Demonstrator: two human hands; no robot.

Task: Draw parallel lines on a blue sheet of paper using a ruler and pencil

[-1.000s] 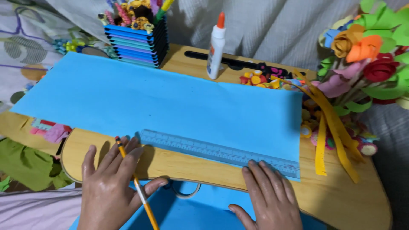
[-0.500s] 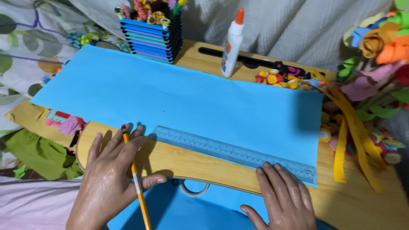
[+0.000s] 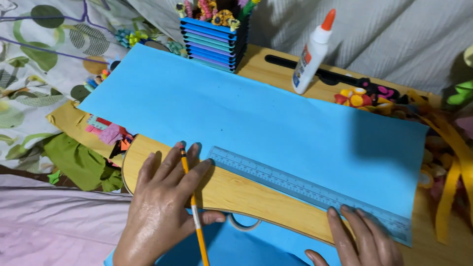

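While the left hand (image 3: 165,207) lies flat, fingers spread with a yellow pencil (image 3: 193,207) slotted between them, the right hand (image 3: 362,241) presses spread fingers on the clear ruler (image 3: 305,189), pinning it along the blue paper (image 3: 256,123); beyond the fingertips stands a glue bottle (image 3: 310,54).

i see a small wooden lap table (image 3: 256,197) with a rounded edge and a dark slot (image 3: 340,76) near its far side. behind it hangs grey cloth (image 3: 404,34) with soft folds. on the left lies a white sheet with big green leaves (image 3: 44,54) printed on it. at the bottom left there is a pale pink blanket (image 3: 54,226). a crumpled green cloth (image 3: 81,162) sits between the sheet and the table. the light is bright and even, and it makes soft shadows on the wood.
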